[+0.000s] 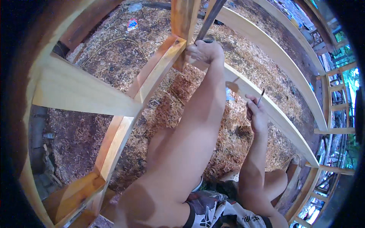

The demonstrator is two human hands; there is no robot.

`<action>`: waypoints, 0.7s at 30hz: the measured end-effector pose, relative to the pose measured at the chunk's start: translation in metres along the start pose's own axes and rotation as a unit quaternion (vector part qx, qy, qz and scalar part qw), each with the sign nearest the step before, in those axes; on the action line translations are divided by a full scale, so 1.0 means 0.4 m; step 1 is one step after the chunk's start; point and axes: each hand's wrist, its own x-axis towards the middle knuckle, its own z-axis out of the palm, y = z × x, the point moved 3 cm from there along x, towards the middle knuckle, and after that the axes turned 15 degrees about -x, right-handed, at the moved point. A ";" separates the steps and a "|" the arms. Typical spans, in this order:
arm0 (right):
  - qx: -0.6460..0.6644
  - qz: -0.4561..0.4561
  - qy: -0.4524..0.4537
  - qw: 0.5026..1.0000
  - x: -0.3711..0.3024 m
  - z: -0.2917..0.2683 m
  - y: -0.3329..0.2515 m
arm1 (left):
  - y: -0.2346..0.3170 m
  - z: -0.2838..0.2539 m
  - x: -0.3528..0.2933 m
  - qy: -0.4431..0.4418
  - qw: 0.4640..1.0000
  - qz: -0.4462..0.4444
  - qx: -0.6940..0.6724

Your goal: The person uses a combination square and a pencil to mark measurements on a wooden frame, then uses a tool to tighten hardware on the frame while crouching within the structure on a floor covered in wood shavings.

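My left hand (206, 51) is closed at the wooden joint near the top middle. Its fingers curl around the lower end of a dark, narrow straight bar (211, 19), which rises past an upright wooden post (184, 17). That hand also rests by the far end of a long pale rail (279, 116); the fingertips are partly hidden. Lower and to the right, my right hand (257, 113) pinches a thin dark pen (261, 97), its tip pointing up beside the rail.
Another pale curved-looking board (277, 53) runs beyond the rail. To the left stands a wooden frame (125, 121) with a wide crosspiece (83, 89). Wood shavings (114, 53) cover the ground, with a small colourful wrapper (132, 24) on them. More wooden framing (334, 131) stands at the right.
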 end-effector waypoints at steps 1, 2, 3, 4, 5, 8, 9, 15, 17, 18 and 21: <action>-0.030 -0.003 0.013 0.999 0.011 0.010 -0.009 | -0.019 0.007 -0.001 0.013 1.000 -0.012 0.020; -0.036 0.002 0.015 0.999 0.026 0.033 -0.012 | -0.038 0.016 0.004 0.009 1.000 -0.020 0.021; -0.105 -0.051 0.050 0.992 0.042 0.051 -0.031 | -0.043 0.019 0.015 0.040 0.999 -0.017 0.018; -0.175 -0.102 0.087 0.975 0.064 0.060 -0.039 | -0.044 0.022 0.015 0.067 0.998 -0.016 0.016; -0.178 -0.101 0.090 0.975 0.099 0.068 -0.027 | -0.043 0.030 0.012 0.073 0.996 -0.046 -0.028; -0.239 -0.198 0.026 0.950 0.147 0.174 -0.042 | -0.062 0.003 0.069 0.137 0.990 0.028 -0.001; -0.237 -0.163 0.003 0.958 0.154 0.187 -0.029 | -0.066 -0.011 0.060 0.133 0.991 0.029 0.002; -0.181 -0.090 0.018 0.979 0.122 0.184 0.110 | -0.054 -0.051 0.047 -0.256 0.965 0.023 0.059; -0.150 -0.088 -0.013 0.985 0.089 0.210 0.172 | -0.056 -0.062 0.070 -0.321 0.942 -0.006 0.094; -0.128 -0.089 -0.041 0.987 0.072 0.225 0.185 | -0.060 -0.060 0.079 -0.386 0.914 -0.040 0.118; -0.112 -0.055 -0.091 0.988 0.037 0.275 0.216 | -0.047 -0.055 0.075 -0.456 0.868 0.067 0.186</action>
